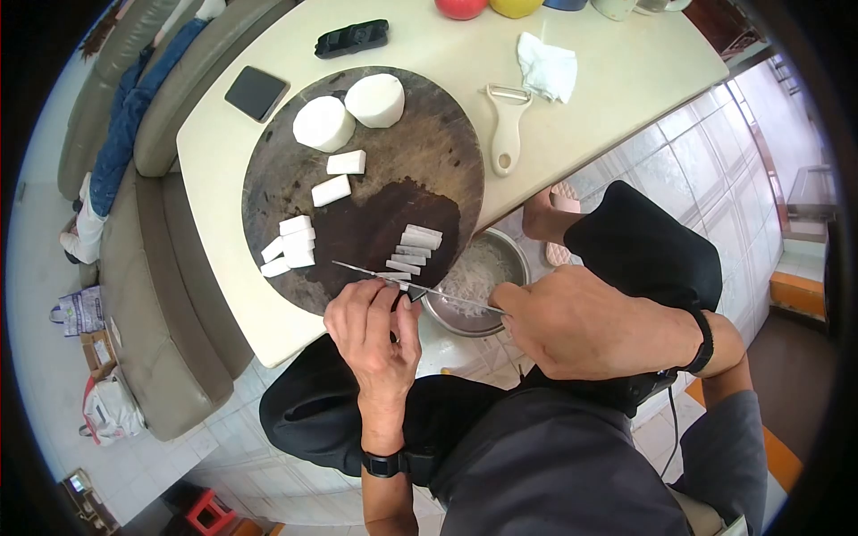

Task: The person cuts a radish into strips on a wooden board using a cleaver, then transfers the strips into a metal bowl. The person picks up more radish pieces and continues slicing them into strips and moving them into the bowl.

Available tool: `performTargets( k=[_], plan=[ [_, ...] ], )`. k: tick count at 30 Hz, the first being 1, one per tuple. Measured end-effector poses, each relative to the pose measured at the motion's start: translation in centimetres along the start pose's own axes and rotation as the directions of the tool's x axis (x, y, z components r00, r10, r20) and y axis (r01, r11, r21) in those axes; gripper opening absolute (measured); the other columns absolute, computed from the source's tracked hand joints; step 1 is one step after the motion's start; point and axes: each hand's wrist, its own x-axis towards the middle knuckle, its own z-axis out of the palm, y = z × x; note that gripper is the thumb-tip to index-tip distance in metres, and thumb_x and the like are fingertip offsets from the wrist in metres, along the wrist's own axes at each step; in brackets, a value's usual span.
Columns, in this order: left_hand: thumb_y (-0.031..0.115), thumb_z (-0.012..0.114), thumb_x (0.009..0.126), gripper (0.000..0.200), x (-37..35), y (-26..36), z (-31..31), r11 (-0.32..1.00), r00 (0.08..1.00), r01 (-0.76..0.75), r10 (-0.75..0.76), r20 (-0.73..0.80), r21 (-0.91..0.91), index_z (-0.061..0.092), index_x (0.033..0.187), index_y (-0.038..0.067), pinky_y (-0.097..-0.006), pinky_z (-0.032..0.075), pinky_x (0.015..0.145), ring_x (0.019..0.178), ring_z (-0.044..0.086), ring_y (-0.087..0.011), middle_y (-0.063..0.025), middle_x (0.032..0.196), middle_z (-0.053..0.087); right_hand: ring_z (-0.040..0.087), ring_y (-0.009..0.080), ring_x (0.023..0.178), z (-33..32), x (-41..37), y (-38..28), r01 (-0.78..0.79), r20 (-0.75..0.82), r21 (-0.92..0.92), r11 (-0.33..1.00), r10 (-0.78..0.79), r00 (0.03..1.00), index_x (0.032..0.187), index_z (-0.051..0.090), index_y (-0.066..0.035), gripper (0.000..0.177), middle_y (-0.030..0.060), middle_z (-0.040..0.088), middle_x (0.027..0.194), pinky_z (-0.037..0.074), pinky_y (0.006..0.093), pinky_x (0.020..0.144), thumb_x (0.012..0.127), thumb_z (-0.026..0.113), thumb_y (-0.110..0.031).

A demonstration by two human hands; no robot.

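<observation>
My right hand (581, 322) is closed round the handle of a knife (447, 296), whose thin blade points left across the near edge of a round wooden cutting board (438, 134). Bent fingers of my left hand (371, 332) press at the blade on a small piece of white radish, mostly hidden beneath them. Just beyond the blade lies a row of several thin radish slices (413, 252). To the left is a cluster of radish blocks (295, 241). Two single blocks (332, 190) and two thick peeled rounds (323, 123) sit farther back.
Below the table edge stands a metal basin (514, 259) with pale scraps in it. On the table (214, 179) are a phone (256, 93), a black case (351, 38), a peeler (508, 134) and a crumpled tissue (547, 68). Another person's legs (134, 116) rest on the sofa.
</observation>
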Motion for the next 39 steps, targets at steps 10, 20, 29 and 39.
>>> performTargets(
  k=[10, 20, 29, 39],
  plan=[
    [-0.001, 0.068, 0.074, 0.016, 0.0, 0.2, -0.4, 1.0, 0.999, 0.014, -0.014, 0.034, -0.006, 0.063, 0.089, 0.001, -0.039, 0.042, 0.085, 0.094, 0.058, -0.0307, -0.0115, 0.095, 0.061, 0.063, 0.041, 0.061, 0.0, -0.2, 0.3, -0.036, 0.023, 0.011, 0.999, 0.036, 0.999, 0.085, 0.052, 0.006, 0.029, 0.0233, 0.06, 0.064, 0.049, 0.047, 0.057, 0.07, 0.071, -0.011],
    [0.0, 0.071, 0.075, 0.019, -1.3, -0.3, 0.3, 1.0, 0.999, -0.008, 0.009, -0.048, 0.015, 0.066, 0.094, 0.0, -0.042, 0.045, 0.083, 0.093, 0.059, -0.0312, -0.0115, 0.098, 0.062, 0.064, 0.0393, 0.061, 0.0, -0.5, 0.4, 0.007, 0.033, -0.001, 1.0, -0.007, 0.999, 0.088, 0.053, 0.007, 0.032, 0.0216, 0.06, 0.063, 0.05, 0.0452, 0.057, 0.072, 0.072, -0.013],
    [0.001, 0.073, 0.071, 0.02, -1.1, -0.9, 0.3, 0.997, 0.997, -0.073, 0.073, -0.016, 0.014, 0.066, 0.09, 0.0, -0.0428, 0.045, 0.081, 0.092, 0.059, -0.0302, -0.0109, 0.096, 0.063, 0.063, 0.0383, 0.059, 0.0, 0.1, -0.1, 0.029, 0.068, -0.016, 0.999, -0.028, 0.997, 0.087, 0.054, 0.009, 0.032, 0.0213, 0.059, 0.062, 0.049, 0.044, 0.054, 0.072, 0.072, -0.013],
    [-0.008, 0.069, 0.071, 0.019, -1.4, -0.7, 0.4, 0.996, 0.993, -0.087, 0.084, -0.084, -0.031, 0.065, 0.088, -0.003, -0.0422, 0.047, 0.082, 0.091, 0.061, -0.0327, -0.0137, 0.094, 0.063, 0.061, 0.0417, 0.06, 0.0, 0.4, -0.3, 0.049, 0.026, 0.039, 0.998, -0.05, 0.998, 0.087, 0.053, 0.008, 0.026, 0.0233, 0.058, 0.061, 0.047, 0.0474, 0.054, 0.076, 0.067, -0.011]
  ],
)
